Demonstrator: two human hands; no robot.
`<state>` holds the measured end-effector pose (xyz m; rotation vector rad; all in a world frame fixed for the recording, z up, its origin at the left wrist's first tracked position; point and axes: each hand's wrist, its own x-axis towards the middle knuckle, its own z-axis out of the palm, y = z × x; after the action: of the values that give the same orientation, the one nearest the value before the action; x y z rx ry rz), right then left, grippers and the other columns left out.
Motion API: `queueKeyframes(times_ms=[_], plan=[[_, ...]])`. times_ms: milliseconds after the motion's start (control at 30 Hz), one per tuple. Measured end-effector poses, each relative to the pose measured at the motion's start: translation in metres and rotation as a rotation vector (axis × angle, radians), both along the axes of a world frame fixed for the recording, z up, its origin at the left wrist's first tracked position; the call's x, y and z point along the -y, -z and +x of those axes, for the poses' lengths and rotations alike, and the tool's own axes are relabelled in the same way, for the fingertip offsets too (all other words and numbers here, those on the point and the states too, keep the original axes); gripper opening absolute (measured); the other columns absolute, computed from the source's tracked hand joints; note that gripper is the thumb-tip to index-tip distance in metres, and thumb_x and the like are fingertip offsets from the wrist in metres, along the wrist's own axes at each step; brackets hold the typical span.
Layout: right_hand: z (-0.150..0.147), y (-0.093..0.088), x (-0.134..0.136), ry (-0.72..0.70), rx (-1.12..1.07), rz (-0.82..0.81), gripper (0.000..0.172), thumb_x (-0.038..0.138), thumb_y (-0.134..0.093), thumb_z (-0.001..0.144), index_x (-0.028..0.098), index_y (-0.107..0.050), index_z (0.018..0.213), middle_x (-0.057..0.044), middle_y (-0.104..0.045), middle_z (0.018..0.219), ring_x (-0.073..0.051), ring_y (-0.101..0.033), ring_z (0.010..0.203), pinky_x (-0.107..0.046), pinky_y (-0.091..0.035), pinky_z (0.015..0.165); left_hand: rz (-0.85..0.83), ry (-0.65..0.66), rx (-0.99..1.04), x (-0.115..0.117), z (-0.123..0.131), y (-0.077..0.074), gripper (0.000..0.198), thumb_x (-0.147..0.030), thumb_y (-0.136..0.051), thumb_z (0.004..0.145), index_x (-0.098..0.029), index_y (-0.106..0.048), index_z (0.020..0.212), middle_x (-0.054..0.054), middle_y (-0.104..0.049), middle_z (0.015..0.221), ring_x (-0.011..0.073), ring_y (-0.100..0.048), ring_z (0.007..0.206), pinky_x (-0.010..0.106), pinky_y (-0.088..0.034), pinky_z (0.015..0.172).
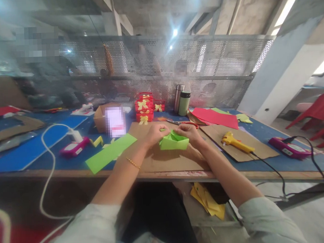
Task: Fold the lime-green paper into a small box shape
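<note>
Between my two hands is a small green folded paper box [174, 143], raised a little over a brown cardboard sheet [163, 164]. My left hand [157, 133] pinches its left far edge, and my right hand [189, 133] grips the right far edge. Inside the box, folded green flaps show; the fingertips partly hide them. A flat green paper strip [110, 153] lies left of my left forearm. Just behind my right hand rest red-handled scissors [190, 124].
Small red boxes with gold bows [144, 109] are stacked at the back, near a green flask [184, 103] and a steel flask [178, 96]. Red paper [215, 116] and a corded yellow glue gun [237, 143] lie right. Purple power strips [75, 147] flank both sides; a white cable [50, 171] hangs left.
</note>
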<state>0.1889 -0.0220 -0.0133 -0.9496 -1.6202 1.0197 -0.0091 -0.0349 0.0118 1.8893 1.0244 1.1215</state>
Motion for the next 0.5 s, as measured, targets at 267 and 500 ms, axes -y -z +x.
queueKeyframes(times_ms=[267, 500], plan=[[0.0033, 0.0007, -0.0021, 0.019, -0.026, 0.014, 0.055, 0.071, -0.076, 0.061, 0.02, -0.055, 0.061, 0.004, -0.048, 0.054, -0.01, -0.04, 0.052, -0.025, -0.029, 0.051, 0.098, -0.048, -0.016, -0.006, -0.0015, 0.0005, 0.019, -0.031, -0.066, 0.074, -0.015, -0.064, 0.063, 0.001, -0.062, 0.065, 0.0127, -0.052, 0.064, 0.025, -0.039, 0.061], [0.0014, 0.0018, -0.0017, 0.054, -0.046, 0.084, 0.061, 0.079, -0.067, 0.068, 0.021, -0.049, 0.06, 0.005, -0.04, 0.056, -0.009, -0.034, 0.053, -0.026, -0.024, 0.051, 0.071, -0.029, 0.017, -0.0021, -0.0021, -0.0026, 0.022, -0.035, -0.066, 0.074, -0.014, -0.068, 0.068, 0.003, -0.065, 0.069, 0.0137, -0.055, 0.065, 0.026, -0.041, 0.062]])
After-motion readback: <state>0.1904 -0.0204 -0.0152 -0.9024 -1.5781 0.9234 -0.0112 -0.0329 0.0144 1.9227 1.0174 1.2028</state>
